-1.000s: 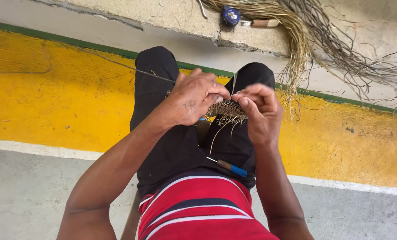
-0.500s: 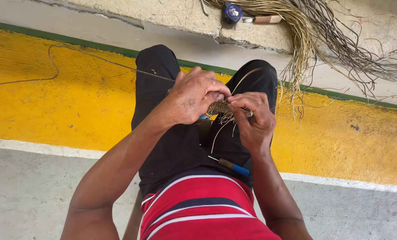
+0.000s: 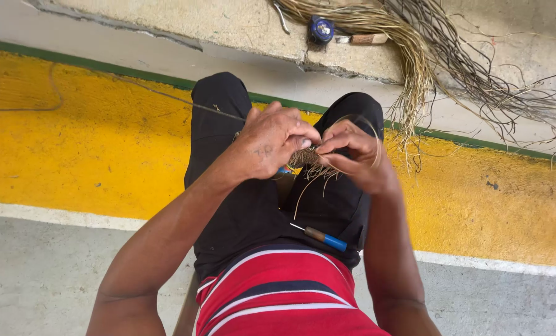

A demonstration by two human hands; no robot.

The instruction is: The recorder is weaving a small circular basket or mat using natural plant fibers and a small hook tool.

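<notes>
Hands meet over the lap in the head view, the only view given: the left hand (image 3: 271, 144) and the right hand (image 3: 352, 155) close in from either side on a small piece of woven straw (image 3: 307, 160) held between them above the black trousers (image 3: 240, 205). The left hand's fingers are curled tight, thumb and fingertips pinching the near edge of the weave. The right hand is likewise pinched shut, its fingertips gripping the opposite edge and a thin strand that arcs up and over its knuckles. Loose fibre ends hang down from the weave toward the gap between the 2 thighs. On the right thigh, near the hem of the red striped shirt (image 3: 278, 292), lies a thin tool with a blue handle (image 3: 325, 238), touched by neither hand. Beyond the knees runs a yellow painted band (image 3: 72, 143) of floor with a green edge, and past it a concrete ledge (image 3: 228, 25). On that ledge rests a large bundle of dry straw (image 3: 408, 37), its ends spilling down over the edge, with a small blue round object (image 3: 321, 28) and a wooden-handled tool (image 3: 365, 39) just beside it, well apart from both hands.
</notes>
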